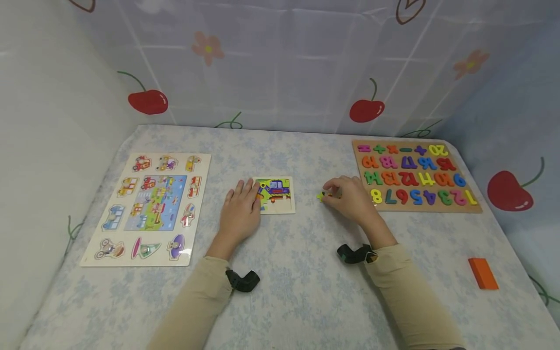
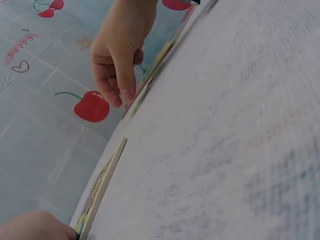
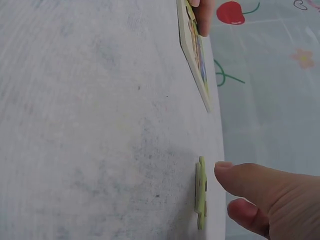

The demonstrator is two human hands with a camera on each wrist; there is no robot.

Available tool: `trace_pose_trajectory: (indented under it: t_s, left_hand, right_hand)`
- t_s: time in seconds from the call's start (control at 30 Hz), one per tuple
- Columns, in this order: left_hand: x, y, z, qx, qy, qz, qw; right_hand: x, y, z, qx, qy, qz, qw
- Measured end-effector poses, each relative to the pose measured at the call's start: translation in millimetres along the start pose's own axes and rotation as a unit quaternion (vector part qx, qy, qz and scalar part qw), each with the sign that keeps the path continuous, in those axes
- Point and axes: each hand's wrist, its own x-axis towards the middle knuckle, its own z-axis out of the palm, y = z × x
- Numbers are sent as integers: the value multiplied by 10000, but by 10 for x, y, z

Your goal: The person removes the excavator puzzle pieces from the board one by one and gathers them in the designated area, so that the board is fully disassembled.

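Observation:
A small wooden jigsaw board [image 1: 292, 199] with a purple vehicle picture lies mid-table. My left hand [image 1: 239, 209] rests on its left side, fingers spread and fairly straight, covering that part of the picture. To the right of the board, my right hand [image 1: 350, 197] hovers with thumb and forefinger bent toward a lime-green jigsaw piece [image 1: 321, 196]. In the right wrist view the piece [image 3: 201, 192] lies on the table, seemingly in two layers, and a gap shows between it and the thumb. The left wrist view shows the right hand's [image 2: 120, 55] fingers loosely curled.
At the left lies a large knob puzzle board [image 1: 199, 194] with vehicle and toy pieces. A number board [image 1: 417, 192] with colourful numerals and signs is close behind and right of my right hand. An orange block [image 1: 483, 273] sits near the right edge. A patterned curtain [image 1: 275, 63] hangs behind.

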Motion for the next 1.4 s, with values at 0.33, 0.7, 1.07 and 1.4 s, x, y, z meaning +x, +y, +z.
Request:
trace_pose_trajectory:
  t_s: [0.33, 0.7, 1.07, 1.4]
  left_hand:
    - [-8, -85, -30, -23, -122, 97, 9999]
    - [-18, -105, -2, 310, -253, 82, 9992]
    - [-12, -95, 2, 347, -192, 202, 9990]
    - [-5, -103, -9, 356, -153, 283, 9989]
  right_hand:
    - [69, -187, 67, 616, -240, -209, 9976]
    - [196, -462, 286, 792, -681, -384, 9938]
    - [299, -768, 529, 689, -975, -1628, 9794]
    - [400, -886, 626, 473, -1176, -1819, 9751]
